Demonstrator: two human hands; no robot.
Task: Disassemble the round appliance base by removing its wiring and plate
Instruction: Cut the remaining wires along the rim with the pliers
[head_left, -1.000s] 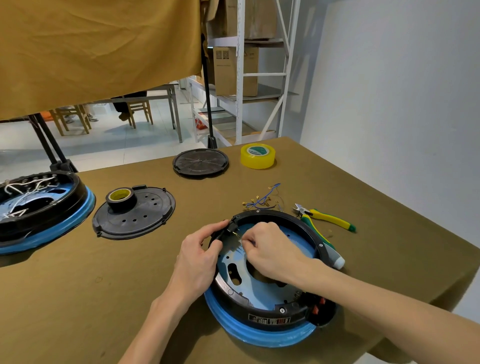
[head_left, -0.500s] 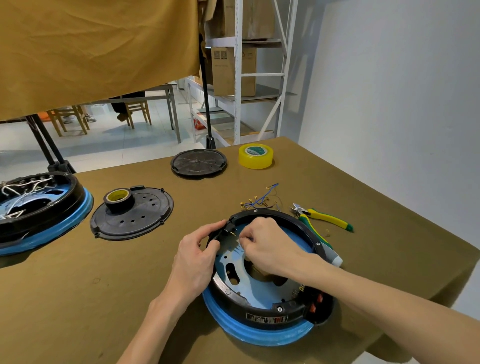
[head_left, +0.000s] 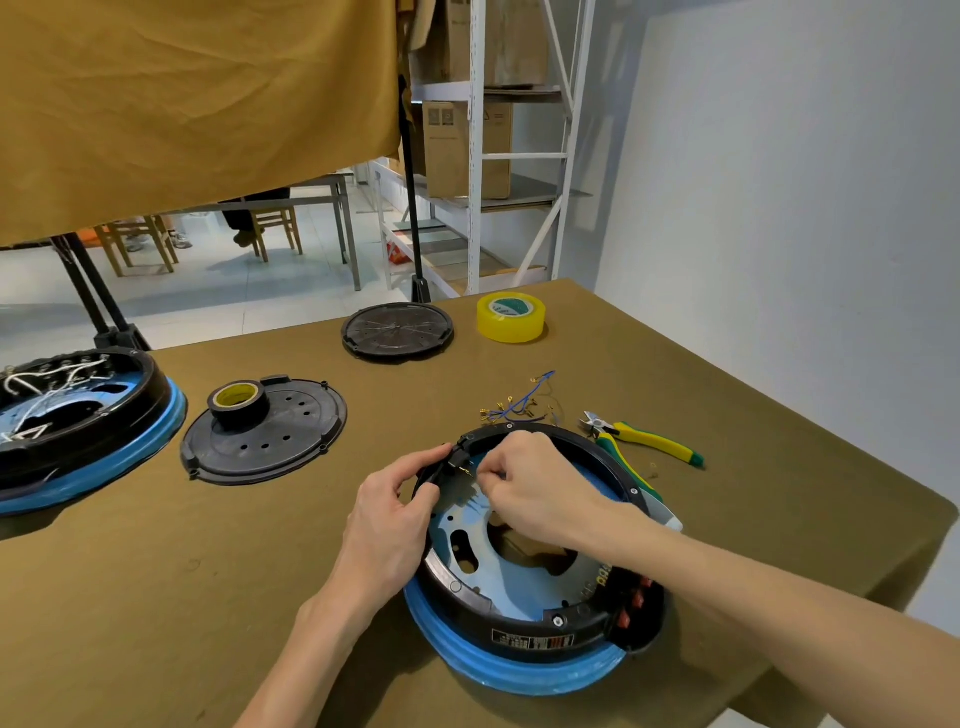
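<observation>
My left hand (head_left: 387, 525) pinches the black connector block (head_left: 451, 465) on the round appliance base (head_left: 524, 613) rim; just right, my right hand (head_left: 540, 493) pinches its thin wire terminals. They look springy and fragile, so I'd grip the metal tabs.

A round appliance base with a black plastic ring and blue rim (head_left: 519, 670) lies on the olive cloth-covered counter (head_left: 208, 571). The left hand (head_left: 389, 519) pinches a small black connector (head_left: 453, 460) at the base's far-left rim; the right hand (head_left: 535, 493), fingers curled, pinches something small just beside that connector, over the blue-grey metal plate (head_left: 467, 551). Beyond the base lie loose blue wires with brass terminals (head_left: 519, 402); to its right, yellow-and-green cutters (head_left: 644, 439). Left of it rests a black perforated disc (head_left: 280, 441) carrying a black tape roll (head_left: 238, 402).
</observation>
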